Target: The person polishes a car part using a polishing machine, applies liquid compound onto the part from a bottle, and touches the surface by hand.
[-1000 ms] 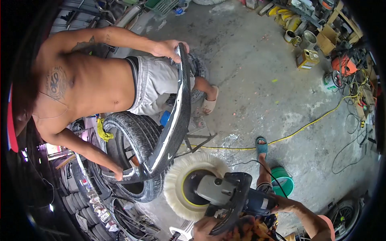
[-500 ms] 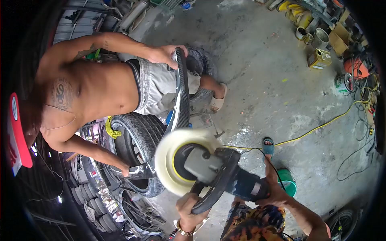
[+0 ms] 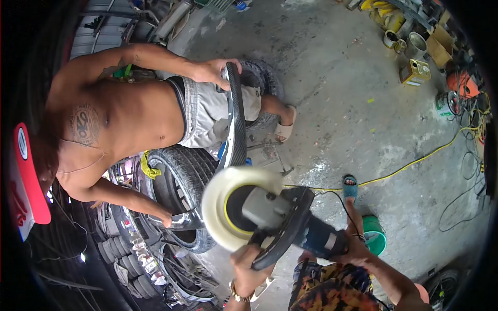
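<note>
Buffing appears under way, remainder indeterminable: the polisher is gripped by left hand and right hand, wool pad visually overlapping carbon-patterned trim held by a co-worker.

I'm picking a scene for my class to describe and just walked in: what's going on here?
The camera wearer holds a polisher: the left hand at its black handle, the right hand around its rear body. Its pale pad overlaps a dark curved panel in view, though contact can't be settled. Another person's hands grip the panel, near a tyre.
</note>
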Demonstrator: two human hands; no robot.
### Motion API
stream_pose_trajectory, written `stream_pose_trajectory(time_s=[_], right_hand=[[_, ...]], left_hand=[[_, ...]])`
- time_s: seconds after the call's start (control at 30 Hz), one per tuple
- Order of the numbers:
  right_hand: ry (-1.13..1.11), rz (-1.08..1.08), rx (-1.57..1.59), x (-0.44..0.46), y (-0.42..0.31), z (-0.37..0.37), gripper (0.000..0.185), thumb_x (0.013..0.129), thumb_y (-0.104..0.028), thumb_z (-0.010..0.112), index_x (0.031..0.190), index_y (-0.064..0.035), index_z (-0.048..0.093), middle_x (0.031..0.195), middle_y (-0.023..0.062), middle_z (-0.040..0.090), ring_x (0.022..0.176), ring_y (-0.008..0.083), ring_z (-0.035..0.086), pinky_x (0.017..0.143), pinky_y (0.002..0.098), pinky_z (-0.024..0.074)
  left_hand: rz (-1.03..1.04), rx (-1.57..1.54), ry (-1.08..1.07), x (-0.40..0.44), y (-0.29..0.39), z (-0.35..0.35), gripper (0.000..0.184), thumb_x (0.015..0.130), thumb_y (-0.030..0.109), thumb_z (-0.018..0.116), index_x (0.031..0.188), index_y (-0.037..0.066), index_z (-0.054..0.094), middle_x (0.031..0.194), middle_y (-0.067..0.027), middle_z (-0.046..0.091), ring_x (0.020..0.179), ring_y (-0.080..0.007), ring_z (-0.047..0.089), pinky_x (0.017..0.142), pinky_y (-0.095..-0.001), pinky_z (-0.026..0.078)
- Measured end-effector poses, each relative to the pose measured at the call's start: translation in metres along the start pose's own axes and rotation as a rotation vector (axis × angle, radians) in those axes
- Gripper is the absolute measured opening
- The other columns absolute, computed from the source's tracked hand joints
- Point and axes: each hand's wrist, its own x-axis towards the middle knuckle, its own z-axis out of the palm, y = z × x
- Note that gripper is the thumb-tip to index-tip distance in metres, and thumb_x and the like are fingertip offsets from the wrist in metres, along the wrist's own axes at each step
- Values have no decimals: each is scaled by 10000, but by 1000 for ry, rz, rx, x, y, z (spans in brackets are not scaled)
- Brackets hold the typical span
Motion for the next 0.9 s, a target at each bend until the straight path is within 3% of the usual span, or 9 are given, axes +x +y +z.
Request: stream_pose_trajectory(time_s=[0.13, 0.2, 0.3, 0.33, 0.47, 0.57, 0.63, 0.73, 0.9], right_hand=[[266, -213, -369, 35, -12, -9, 881, 567, -356, 901, 1253, 5, 484, 1186, 148, 589, 1144, 232, 525, 984, 346, 407], [280, -190, -338, 50, -10, -4, 874, 563, -326, 904, 1252, 5, 482, 1187, 154, 584, 1177, 233, 497, 1002, 355, 394], [-16, -225, 1, 41, 23, 20, 902, 563, -322, 913, 1267, 9, 457, 1224, 147, 553, 1177, 220, 479, 1019, 337, 379], [-125, -72, 49, 36, 53, 26, 988, 589, -353, 907, 1327, 49, 388, 1356, 187, 415, 1226, 233, 432, 1044, 335, 352], [-52, -169, -36, 46, 148, 58, 1054, 619, -381, 893, 1361, 87, 309, 1444, 237, 136, 1301, 264, 335, 1081, 363, 296], [-31, -103, 138, 64, 115, 49, 862, 669, -291, 859, 1304, 63, 395, 1206, 193, 457, 1026, 221, 558, 858, 338, 476], [27, -138, 222, 81, 104, 45, 668, 707, -189, 806, 1246, 4, 461, 830, 63, 620, 619, 110, 615, 540, 241, 511], [58, -58, 184, 77, 114, 47, 618, 696, -181, 820, 1196, -10, 498, 889, 68, 623, 653, 124, 620, 552, 261, 511], [-134, -54, 517, 43, 163, 75, 576, 811, -295, 739, 1236, 10, 496, 860, 71, 636, 730, 140, 619, 672, 285, 505]], left_hand=[[146, 25, -28, 63, 2, 4, 205, 553, 75, 722, 700, 38, 584, 674, -124, 595, 610, -320, 591, 565, -378, 469], [250, 24, 10, 66, -5, 5, 212, 566, 70, 734, 682, 9, 567, 580, -106, 524, 496, -236, 529, 490, -320, 410], [192, 118, -20, 12, -6, -8, 217, 566, 71, 741, 631, 32, 537, 551, -88, 510, 478, -233, 518, 482, -319, 401], [178, 130, -36, -5, -4, -11, 200, 573, 63, 738, 630, 43, 547, 550, -85, 517, 475, -238, 514, 482, -315, 400], [157, 185, -151, -6, 4, -9, 179, 574, 78, 735, 657, 70, 577, 615, -101, 571, 542, -303, 572, 506, -388, 443], [374, 202, -192, 35, 13, 2, 235, 603, 87, 785, 726, 50, 588, 643, -94, 582, 558, -285, 586, 525, -377, 458], [471, 229, -197, 58, 18, 10, 313, 617, 146, 844, 769, 35, 594, 668, -92, 595, 558, -274, 588, 532, -361, 465], [511, 296, -216, 47, 10, 24, 455, 609, 332, 882, 799, 31, 600, 649, -85, 581, 540, -257, 580, 510, -353, 466], [467, 353, -310, 28, 25, 55, 445, 661, 374, 841, 808, 20, 613, 630, -66, 590, 517, -243, 598, 492, -331, 488]])
